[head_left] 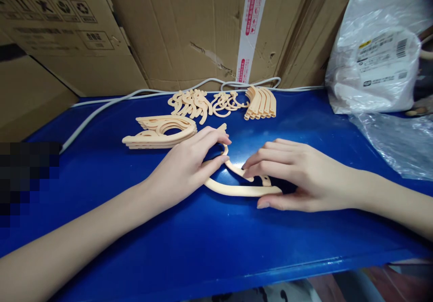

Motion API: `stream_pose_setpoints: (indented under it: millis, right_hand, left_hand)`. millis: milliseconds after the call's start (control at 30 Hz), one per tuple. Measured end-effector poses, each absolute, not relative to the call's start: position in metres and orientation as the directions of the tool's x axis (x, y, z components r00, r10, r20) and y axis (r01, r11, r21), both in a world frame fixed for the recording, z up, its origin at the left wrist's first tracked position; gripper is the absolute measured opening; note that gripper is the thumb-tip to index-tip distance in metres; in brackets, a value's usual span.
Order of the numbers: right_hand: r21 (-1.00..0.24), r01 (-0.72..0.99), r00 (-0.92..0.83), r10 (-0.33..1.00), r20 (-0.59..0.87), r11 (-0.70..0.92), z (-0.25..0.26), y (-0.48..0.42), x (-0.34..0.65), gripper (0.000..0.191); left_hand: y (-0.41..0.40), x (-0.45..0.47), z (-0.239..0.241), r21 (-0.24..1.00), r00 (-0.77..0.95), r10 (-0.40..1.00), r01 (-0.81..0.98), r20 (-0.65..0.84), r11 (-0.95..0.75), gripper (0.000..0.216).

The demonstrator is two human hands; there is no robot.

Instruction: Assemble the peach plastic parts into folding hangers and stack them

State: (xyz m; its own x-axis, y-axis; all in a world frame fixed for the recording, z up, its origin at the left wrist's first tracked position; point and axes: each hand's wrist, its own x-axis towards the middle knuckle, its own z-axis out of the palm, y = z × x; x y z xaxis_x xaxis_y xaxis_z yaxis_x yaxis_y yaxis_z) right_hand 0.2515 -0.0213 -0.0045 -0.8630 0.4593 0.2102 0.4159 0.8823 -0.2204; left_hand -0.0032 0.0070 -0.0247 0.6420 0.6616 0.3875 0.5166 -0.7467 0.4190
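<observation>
Hanger (241, 189), peach plastic, lies flat on the blue desk (203, 248), near the middle and between both hands. Its curved arm runs along the near side; the hook end rises toward the left.

Left hand (189, 167): fingers closed around the hook end, thumb below, fingertips above. Right hand (294, 176): fingers curled down onto the hanger's right part, thumb lying along its lower edge, gripping it against the desk.

Just behind the left hand is a stack (158, 133) of the same hangers, lying flat. Farther back, in a row, are a heap of hooks (191, 103) and a bundle of curved pieces (260, 102).

A white cable (101, 108) runs along the desk's far edge. Cardboard boxes (189, 27) stand behind. A clear plastic bag (372, 63) with a label sits at the far right.
</observation>
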Motion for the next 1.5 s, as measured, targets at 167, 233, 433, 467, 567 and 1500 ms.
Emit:
stream_pose_setpoints:
  millis: [167,233,433,467,567,1500]
  right_hand:
    - [-0.299,0.350,-0.887,0.416,0.198,0.888,-0.008,-0.027,0.244,0.025]
    - [-0.331,0.339,-0.887,0.416,0.198,0.880,-0.009,-0.028,0.244,0.024]
    - [-0.418,0.329,-0.880,0.436,0.189,0.847,-0.011,-0.026,0.247,0.022]
    - [-0.430,0.323,-0.880,0.435,0.191,0.843,-0.011,-0.026,0.247,0.022]
    - [-0.451,0.317,-0.876,0.440,0.199,0.834,-0.011,-0.025,0.247,0.021]
    - [-0.130,0.512,-0.791,0.525,0.314,0.849,-0.017,0.000,0.262,0.024]
  left_hand:
    - [0.007,-0.003,-0.025,0.411,0.638,0.664,0.525,0.391,-0.746,0.018]
    - [0.007,-0.002,-0.025,0.404,0.636,0.662,0.526,0.398,-0.748,0.018]
    - [0.007,-0.001,-0.024,0.474,0.643,0.667,0.485,0.376,-0.735,0.020]
    - [0.007,-0.001,-0.023,0.495,0.645,0.671,0.476,0.366,-0.727,0.019]
    - [0.007,0.000,-0.023,0.535,0.649,0.675,0.453,0.351,-0.713,0.017]
    - [0.006,-0.003,-0.020,0.475,0.658,0.644,0.456,0.389,-0.753,0.031]
